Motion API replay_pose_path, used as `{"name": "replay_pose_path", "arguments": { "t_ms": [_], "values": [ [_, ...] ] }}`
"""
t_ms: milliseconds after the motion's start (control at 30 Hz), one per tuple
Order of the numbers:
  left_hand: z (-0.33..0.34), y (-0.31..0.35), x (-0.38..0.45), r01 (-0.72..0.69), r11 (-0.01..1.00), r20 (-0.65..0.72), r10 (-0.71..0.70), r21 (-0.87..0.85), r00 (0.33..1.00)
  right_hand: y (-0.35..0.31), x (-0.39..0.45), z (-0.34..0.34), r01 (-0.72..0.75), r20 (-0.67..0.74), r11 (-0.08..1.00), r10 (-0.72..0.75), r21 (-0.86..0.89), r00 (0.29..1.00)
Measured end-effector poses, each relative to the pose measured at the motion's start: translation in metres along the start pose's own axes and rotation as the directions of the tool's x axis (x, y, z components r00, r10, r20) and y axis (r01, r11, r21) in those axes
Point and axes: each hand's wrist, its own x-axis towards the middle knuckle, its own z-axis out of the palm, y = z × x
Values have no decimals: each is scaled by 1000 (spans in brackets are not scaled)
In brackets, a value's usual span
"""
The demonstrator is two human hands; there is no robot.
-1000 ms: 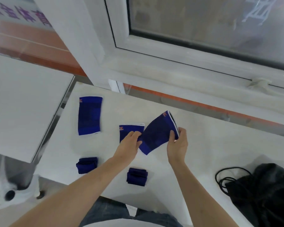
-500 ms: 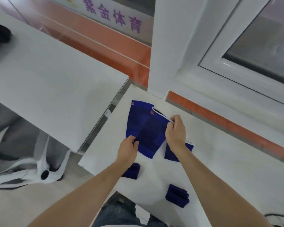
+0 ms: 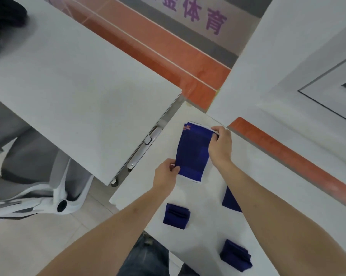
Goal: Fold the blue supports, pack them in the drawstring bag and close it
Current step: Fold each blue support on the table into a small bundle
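Blue supports [image 3: 193, 154] stacked on the white table [image 3: 248, 176], pinched at opposite corners.
Left hand [image 3: 165, 176] grips the near corner, right hand [image 3: 221, 145] the far; the 2 layers may slide apart if either pinch loosens.

text: purple characters "金体育", first one cut off by the frame top | on: pale grey wall band [image 3: 218, 32] above the orange stripe | blue elastic support [image 3: 194, 154]: small orange tags, unreadable
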Motion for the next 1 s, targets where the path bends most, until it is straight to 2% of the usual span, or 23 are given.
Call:
{"name": "replay_pose_path", "arguments": {
  "t_ms": [200,433,600,867,1000],
  "values": [
    [3,-7,12,43,998,28,-42,-40,999,1,16,18,10,61,996,-5,-85,998],
    [11,-20,18,33,991,-27,-29,130,999,18,22,26,-108,139,988,123,-106,983],
    [14,-24,25,61,977,-33,-55,206,998,21,24,24,-125,160,987,140,-101,977],
    [14,-24,28,60,966,-28,-55,253,998,24,10,16,-47,191,999,50,-22,980],
    [8,-10,35,-17,976,-23,22,215,999,20,-10,-4,-10,210,999,1,40,978]
  ]
}}
